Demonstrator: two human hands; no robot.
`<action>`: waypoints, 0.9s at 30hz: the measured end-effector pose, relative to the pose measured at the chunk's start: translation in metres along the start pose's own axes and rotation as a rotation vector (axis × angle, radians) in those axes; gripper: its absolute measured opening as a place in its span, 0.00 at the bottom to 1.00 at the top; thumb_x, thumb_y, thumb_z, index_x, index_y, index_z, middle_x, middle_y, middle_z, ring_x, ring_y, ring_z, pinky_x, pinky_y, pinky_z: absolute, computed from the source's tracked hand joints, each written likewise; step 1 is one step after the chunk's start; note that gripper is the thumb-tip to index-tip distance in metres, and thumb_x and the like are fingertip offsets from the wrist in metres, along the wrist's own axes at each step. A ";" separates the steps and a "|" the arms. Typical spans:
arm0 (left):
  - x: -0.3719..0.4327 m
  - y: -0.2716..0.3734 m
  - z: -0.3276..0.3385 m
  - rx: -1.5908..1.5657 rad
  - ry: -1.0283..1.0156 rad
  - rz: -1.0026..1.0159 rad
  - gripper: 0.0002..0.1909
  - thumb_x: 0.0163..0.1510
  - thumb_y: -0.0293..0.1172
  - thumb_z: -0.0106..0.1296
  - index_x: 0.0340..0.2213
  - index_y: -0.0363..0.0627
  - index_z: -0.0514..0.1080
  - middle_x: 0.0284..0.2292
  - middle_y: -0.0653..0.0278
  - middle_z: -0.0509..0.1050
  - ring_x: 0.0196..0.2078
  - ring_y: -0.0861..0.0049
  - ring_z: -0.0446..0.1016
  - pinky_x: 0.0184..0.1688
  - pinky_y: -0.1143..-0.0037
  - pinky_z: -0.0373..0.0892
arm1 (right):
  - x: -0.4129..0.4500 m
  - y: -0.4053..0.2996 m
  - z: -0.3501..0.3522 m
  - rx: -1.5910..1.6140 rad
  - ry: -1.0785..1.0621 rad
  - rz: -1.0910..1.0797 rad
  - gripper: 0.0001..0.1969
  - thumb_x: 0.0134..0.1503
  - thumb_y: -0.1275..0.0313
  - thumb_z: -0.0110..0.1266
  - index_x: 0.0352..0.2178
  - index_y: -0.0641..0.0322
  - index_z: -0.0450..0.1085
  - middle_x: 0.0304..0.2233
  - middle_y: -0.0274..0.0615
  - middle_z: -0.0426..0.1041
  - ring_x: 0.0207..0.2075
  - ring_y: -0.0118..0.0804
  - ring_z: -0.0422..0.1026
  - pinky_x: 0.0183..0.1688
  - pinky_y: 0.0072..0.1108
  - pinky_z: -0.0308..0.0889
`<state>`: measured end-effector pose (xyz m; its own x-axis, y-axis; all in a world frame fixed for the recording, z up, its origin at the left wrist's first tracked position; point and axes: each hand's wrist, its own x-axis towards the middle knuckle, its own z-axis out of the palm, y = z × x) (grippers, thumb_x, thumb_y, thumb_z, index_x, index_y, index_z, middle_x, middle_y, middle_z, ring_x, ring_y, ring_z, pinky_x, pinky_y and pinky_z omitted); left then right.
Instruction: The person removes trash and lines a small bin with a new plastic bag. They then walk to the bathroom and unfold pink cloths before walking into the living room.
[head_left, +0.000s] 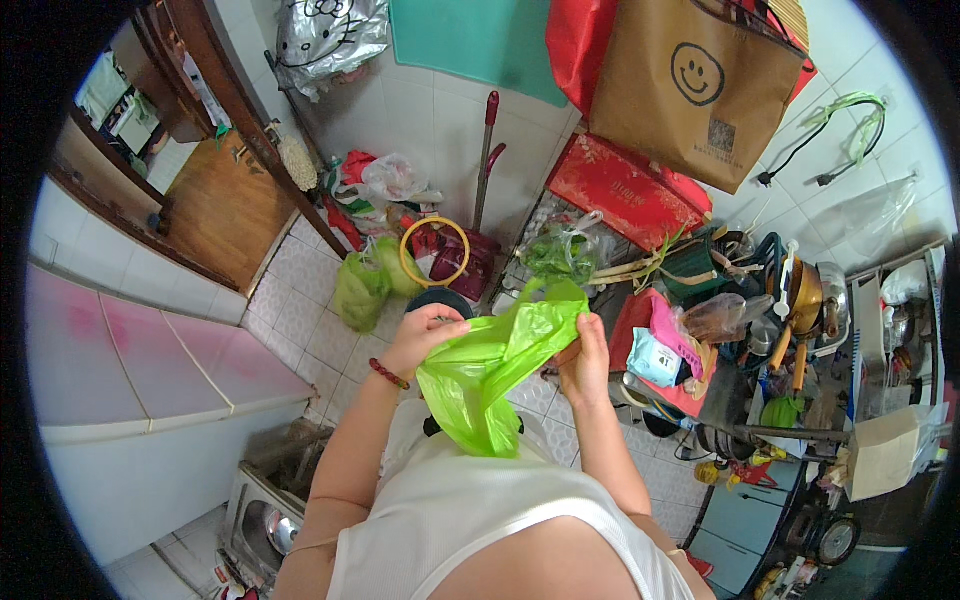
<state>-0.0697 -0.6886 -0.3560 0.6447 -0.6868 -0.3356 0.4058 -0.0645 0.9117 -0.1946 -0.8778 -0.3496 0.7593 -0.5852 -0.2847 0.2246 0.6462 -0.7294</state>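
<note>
A thin bright-green plastic bag (491, 375) is stretched out in front of my white top, its lower part hanging loosely. My left hand (429, 339) pinches the bag's edge on the left, with a red beaded bracelet (389, 373) around that wrist. On the other side, my right hand (588, 361) grips the bag's upper right corner between thumb and fingers. Partly hidden behind the bag and my left hand is a dark round container (439, 300). Just above it is a yellow ring (406, 251).
Filled green plastic bags (363, 289) stand on the tiled floor. Behind them are a maroon dustpan (476, 274) and more bags. Bagged green vegetables (559, 251) lie on a rack. To the right, a cluttered counter carries a wipes pack (654, 355) and pans (804, 300). A doorway opens at left.
</note>
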 end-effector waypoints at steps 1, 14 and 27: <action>0.004 -0.004 -0.006 -0.001 0.000 0.003 0.11 0.45 0.32 0.50 0.29 0.37 0.66 0.22 0.65 0.71 0.23 0.86 0.68 0.25 0.84 0.63 | 0.000 -0.009 -0.009 -0.101 -0.091 0.024 0.07 0.53 0.66 0.39 0.30 0.57 0.58 0.31 0.34 0.65 0.34 0.28 0.65 0.37 0.23 0.62; 0.019 -0.059 -0.036 0.216 0.047 -0.260 0.17 0.49 0.38 0.43 0.33 0.34 0.67 0.27 0.65 0.70 0.28 0.83 0.66 0.30 0.81 0.62 | 0.026 -0.024 -0.041 -0.182 -0.030 -0.154 0.09 0.53 0.70 0.39 0.35 0.61 0.58 0.31 0.34 0.65 0.33 0.28 0.64 0.38 0.18 0.59; -0.012 -0.006 0.046 0.006 0.205 0.317 0.06 0.42 0.22 0.52 0.25 0.33 0.70 0.22 0.66 0.72 0.23 0.89 0.68 0.26 0.87 0.64 | -0.019 0.020 0.043 -1.000 -0.306 -0.459 0.07 0.42 0.74 0.53 0.24 0.65 0.67 0.21 0.40 0.65 0.25 0.31 0.65 0.29 0.19 0.60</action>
<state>-0.1097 -0.7137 -0.3467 0.8543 -0.5141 -0.0763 0.1617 0.1234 0.9791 -0.1784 -0.8331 -0.3323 0.8790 -0.4329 0.2001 0.0362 -0.3577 -0.9331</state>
